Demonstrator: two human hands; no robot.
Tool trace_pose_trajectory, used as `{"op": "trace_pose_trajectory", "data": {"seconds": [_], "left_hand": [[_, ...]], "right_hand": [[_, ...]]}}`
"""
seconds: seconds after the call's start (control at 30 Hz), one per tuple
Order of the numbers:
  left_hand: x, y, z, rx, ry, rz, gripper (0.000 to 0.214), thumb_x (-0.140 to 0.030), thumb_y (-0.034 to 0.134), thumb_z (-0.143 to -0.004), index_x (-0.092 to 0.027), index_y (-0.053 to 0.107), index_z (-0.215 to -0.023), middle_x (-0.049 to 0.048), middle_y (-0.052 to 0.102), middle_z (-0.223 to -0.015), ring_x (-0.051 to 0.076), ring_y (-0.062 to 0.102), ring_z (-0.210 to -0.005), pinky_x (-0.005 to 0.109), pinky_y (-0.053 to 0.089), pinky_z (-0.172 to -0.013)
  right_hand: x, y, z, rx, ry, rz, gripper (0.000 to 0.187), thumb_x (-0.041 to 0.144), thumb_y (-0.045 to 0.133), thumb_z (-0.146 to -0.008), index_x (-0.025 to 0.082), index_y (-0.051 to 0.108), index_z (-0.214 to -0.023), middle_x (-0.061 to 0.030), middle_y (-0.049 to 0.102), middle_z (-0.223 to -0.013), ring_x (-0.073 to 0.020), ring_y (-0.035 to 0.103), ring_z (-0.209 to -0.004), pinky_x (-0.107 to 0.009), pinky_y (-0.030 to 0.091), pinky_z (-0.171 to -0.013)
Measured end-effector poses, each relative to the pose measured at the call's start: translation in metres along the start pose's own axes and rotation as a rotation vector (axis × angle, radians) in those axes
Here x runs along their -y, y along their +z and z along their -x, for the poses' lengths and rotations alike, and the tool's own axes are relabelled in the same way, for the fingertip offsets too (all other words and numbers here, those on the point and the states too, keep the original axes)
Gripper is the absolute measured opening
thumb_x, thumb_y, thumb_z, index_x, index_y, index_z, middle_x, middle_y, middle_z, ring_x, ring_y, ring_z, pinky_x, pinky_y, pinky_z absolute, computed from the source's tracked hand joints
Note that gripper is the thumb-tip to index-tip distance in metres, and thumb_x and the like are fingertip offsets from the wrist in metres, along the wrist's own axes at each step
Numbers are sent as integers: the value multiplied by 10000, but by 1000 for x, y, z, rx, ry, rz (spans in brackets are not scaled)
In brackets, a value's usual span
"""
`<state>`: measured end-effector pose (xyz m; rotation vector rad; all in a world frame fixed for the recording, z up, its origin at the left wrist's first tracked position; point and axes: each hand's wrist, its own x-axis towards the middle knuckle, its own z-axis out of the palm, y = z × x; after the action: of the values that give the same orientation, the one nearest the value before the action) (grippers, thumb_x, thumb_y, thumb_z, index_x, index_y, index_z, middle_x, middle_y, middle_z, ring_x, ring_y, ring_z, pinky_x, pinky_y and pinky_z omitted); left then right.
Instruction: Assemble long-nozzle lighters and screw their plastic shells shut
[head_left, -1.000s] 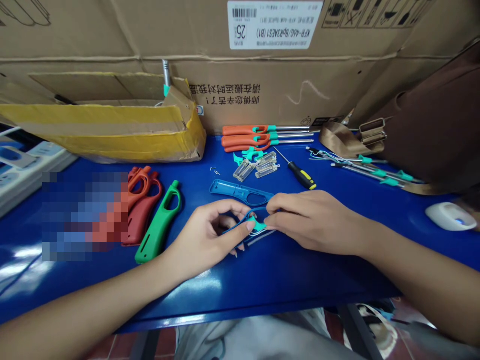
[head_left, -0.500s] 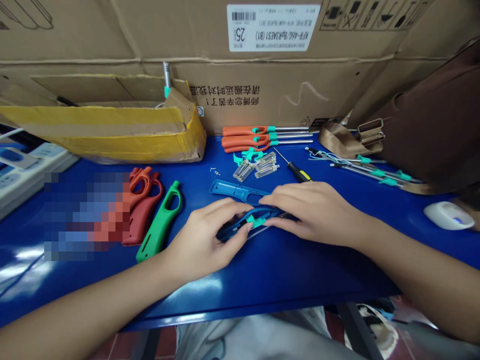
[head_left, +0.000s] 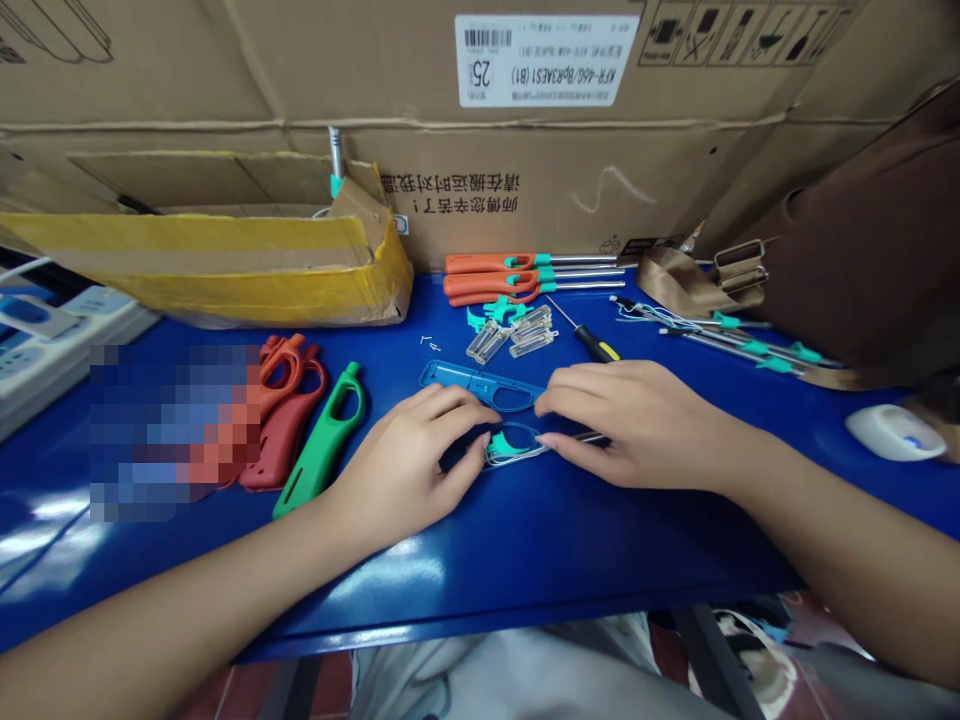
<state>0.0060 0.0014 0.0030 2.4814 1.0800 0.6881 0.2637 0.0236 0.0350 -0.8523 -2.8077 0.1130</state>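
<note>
Left hand [head_left: 409, 465] and right hand [head_left: 637, 420] both pinch blue shell half [head_left: 527, 430] on table [head_left: 525, 560] — teal trigger [head_left: 502, 443] seated, likely midway — matching cover [head_left: 480, 385] at 12 o'clock unfitted.

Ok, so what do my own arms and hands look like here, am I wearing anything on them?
Both are bare. The left hand and the right hand have no gloves, and no ring shows on the fingers in view. The left forearm and the right forearm are uncovered as far as the picture's edge, with no sleeve, watch or bracelet to be seen.
</note>
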Motion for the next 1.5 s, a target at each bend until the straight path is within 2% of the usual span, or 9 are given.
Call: {"op": "trace_pose_trajectory", "data": {"seconds": [0.13,0.23,0.37,0.7,0.83,1.0,1.2,1.37,1.5], "left_hand": [[-3,-5,0,24,-25,-24,134,-141,569,-892,-198,635,-993,44,690,-1015,225,621,-933,392,503,-870],[-5,-7,0,79,-28,-66,146,-214,626,-854,-203,613,-998,40,679,-987,236,617,-912,388,504,-832],[-6,-6,1,133,-2,-101,204,-276,655,-856,-206,606,-1040,48,672,-1007,245,618,-932,386,509,-827],[-3,-3,2,120,-3,-48,182,-259,626,-931,-207,595,-1102,49,674,-1080,241,616,-996,397,506,-892],[-4,-1,2,98,-26,-18,136,-259,617,-950,-205,607,-1074,46,685,-1061,238,620,-983,397,505,-889],[-1,2,3,67,-30,0,96,-273,629,-969,-208,621,-1039,39,699,-1031,227,624,-959,378,507,-866],[-2,2,3,63,-21,-17,191,-335,703,-926,-202,630,-1042,29,702,-1024,228,640,-942,392,528,-854],[-2,0,3,95,6,-48,258,-297,690,-929,-211,618,-1162,39,697,-1104,235,650,-1004,391,538,-884],[-1,0,3,122,48,-63,290,-297,629,-977,-233,618,-1260,47,679,-1149,235,635,-1043,396,536,-917]], "right_hand": [[1,-4,3,44,-86,1,166,312,557,-1002,183,659,-1023,-45,678,-964,-200,643,-889,-321,462,-746],[4,-1,2,129,-102,-8,133,261,553,-1006,182,647,-1060,-37,665,-998,-192,650,-908,-314,449,-727],[5,3,1,217,-69,-16,153,231,501,-1030,180,642,-1002,-33,657,-982,-172,644,-807,-304,418,-647],[4,2,2,221,-5,-66,83,173,493,-996,183,574,-982,-7,623,-916,-147,575,-712,-287,386,-631],[8,0,0,237,-5,-83,61,155,520,-958,195,566,-953,-4,621,-924,-149,588,-737,-279,373,-626],[9,0,-2,241,-18,-55,97,176,496,-989,203,579,-947,-7,624,-923,-148,571,-695,-281,347,-594],[6,0,1,247,-12,-68,79,227,509,-1011,200,583,-1021,-15,630,-957,-166,617,-787,-290,386,-660],[5,-2,3,269,-21,-66,67,246,533,-1004,203,584,-1012,-13,627,-971,-179,636,-831,-307,406,-681],[4,0,2,249,-14,-45,136,247,553,-1000,207,592,-1124,-20,649,-1027,-194,651,-859,-322,424,-703]]}}
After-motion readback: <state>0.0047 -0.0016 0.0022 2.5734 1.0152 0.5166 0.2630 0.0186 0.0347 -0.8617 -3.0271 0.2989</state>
